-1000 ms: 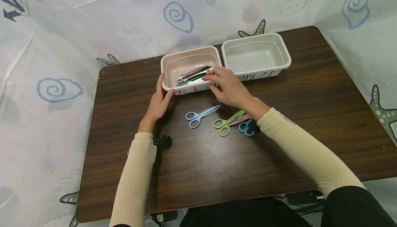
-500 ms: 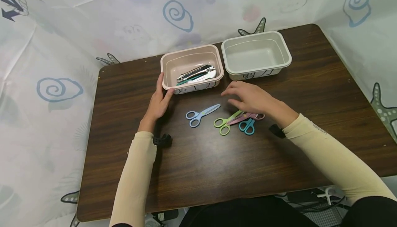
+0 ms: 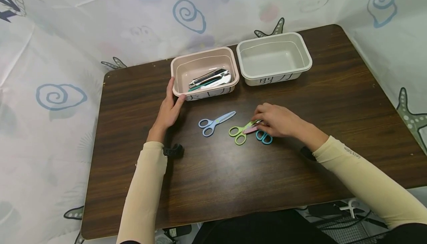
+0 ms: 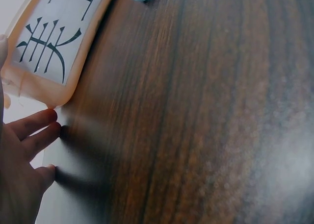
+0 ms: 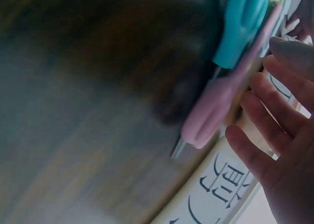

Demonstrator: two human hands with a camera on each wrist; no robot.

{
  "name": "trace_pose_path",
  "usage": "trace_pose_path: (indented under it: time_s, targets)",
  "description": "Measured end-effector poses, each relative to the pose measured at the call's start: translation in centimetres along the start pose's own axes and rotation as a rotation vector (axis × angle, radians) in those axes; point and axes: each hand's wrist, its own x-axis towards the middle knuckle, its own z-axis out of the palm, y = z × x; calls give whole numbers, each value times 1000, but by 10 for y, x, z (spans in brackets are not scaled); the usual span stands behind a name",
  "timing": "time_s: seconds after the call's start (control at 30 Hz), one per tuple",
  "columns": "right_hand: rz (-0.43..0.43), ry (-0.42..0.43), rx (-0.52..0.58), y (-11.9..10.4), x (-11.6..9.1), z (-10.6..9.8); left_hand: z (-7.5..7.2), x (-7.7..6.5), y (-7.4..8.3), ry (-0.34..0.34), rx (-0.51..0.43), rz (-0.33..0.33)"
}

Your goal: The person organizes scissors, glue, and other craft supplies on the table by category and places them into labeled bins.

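At the pink bin [image 3: 186, 69], my left hand [image 3: 166, 112] rests against the front-left corner, thumb at the front rim and nearly straight fingers along the end wall. Inside the bin lie several utility knives [image 3: 217, 82], one black and silver, one white. My right hand [image 3: 281, 119] is over the pink scissors [image 5: 208, 111], partly hiding them in the head view; its fingers [image 5: 274, 101] look extended in the right wrist view. Overlapping these are green scissors [image 3: 245, 127] and teal scissors [image 5: 240, 28]. Pale blue scissors [image 3: 217, 121] lie apart, further left.
A grey-white bin [image 3: 270, 56] with a lettered front label stands right of the pink one, nothing visible in it. Both sit at the back of the dark wooden table [image 3: 213, 184], before a patterned cloth [image 3: 140, 10].
My right hand has left the pink bin, moving right and toward me down to the overlapping scissors. The left hand has stayed at the bin's corner.
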Motion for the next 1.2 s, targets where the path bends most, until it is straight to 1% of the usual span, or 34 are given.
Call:
trace_pose_path:
  time_s: [0.3,0.47,0.57,0.73,1.2]
  targets:
    - [-37,52,-45,3,-6,9,-1,1,0,-3,0,2]
    - [-56,62,-70,4,-7,13,0,1,-1,-5,-2,9]
    - [-53,60,-79,3,-7,13,0,1,-1,-6,-5,9]
    - [-40,54,-77,2,-7,13,-1,1,-1,-5,-5,-1]
    - [-55,106,-46,3,-8,16,0,2,0,-6,-7,-5]
